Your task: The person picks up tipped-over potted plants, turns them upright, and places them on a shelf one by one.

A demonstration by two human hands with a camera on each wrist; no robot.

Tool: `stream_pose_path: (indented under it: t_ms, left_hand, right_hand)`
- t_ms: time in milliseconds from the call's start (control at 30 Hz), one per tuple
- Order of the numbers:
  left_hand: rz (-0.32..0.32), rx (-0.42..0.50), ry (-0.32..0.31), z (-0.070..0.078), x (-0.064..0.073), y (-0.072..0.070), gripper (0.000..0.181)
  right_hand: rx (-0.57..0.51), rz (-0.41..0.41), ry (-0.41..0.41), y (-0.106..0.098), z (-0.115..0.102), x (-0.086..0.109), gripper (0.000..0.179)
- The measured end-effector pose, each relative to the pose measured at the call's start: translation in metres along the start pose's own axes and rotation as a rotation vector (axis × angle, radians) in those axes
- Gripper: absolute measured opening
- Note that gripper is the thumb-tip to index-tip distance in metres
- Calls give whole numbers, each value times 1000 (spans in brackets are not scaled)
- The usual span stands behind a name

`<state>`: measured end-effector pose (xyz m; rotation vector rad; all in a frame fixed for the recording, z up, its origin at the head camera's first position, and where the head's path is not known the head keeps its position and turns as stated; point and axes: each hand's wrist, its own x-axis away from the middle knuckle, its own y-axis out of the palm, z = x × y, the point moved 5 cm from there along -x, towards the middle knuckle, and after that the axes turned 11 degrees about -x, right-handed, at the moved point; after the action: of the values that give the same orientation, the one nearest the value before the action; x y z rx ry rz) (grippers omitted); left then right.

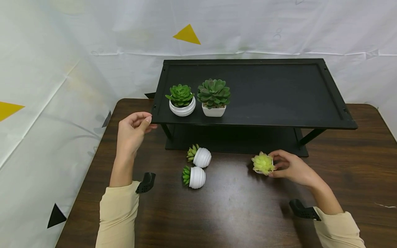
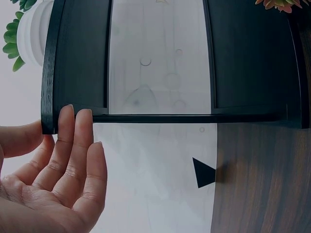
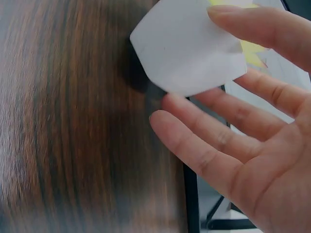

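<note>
Head view: right hand (image 1: 286, 167) is pinching yellow-green potted succulent (image 1: 263, 163) between thumb and fingertips, left hand (image 1: 131, 132) is gripping near left corner of black shelf (image 1: 273, 93).

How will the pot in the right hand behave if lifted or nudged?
The held white pot is probably stiff: its flat sides and corners look undistorted between the fingers. It may be a bit slippery, as its surface looks smooth. On its side, those flat faces should make it less apt to roll than the rounded tipped pots.
</note>
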<state>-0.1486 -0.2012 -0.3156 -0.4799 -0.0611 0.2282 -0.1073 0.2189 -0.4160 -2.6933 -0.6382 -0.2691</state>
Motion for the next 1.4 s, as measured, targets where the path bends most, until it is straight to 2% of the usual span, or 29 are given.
stream_pose_path:
  t_ms: [300, 600, 967, 1400]
  left_hand:
    - [2, 4, 3, 0, 1, 0, 19]
    - [3, 13, 11, 0, 1, -1, 19]
    - [6, 20, 15, -1, -1, -1, 18]
    - [1, 25, 9, -1, -1, 0, 19]
  right_hand:
    - [-17, -18, 28, -7, 14, 5, 59]
    - [-70, -38, 38, -8, 17, 7, 62]
    - [7, 34, 28, -2, 14, 6, 61]
    - [-2, 87, 70, 1, 11, 12, 60]
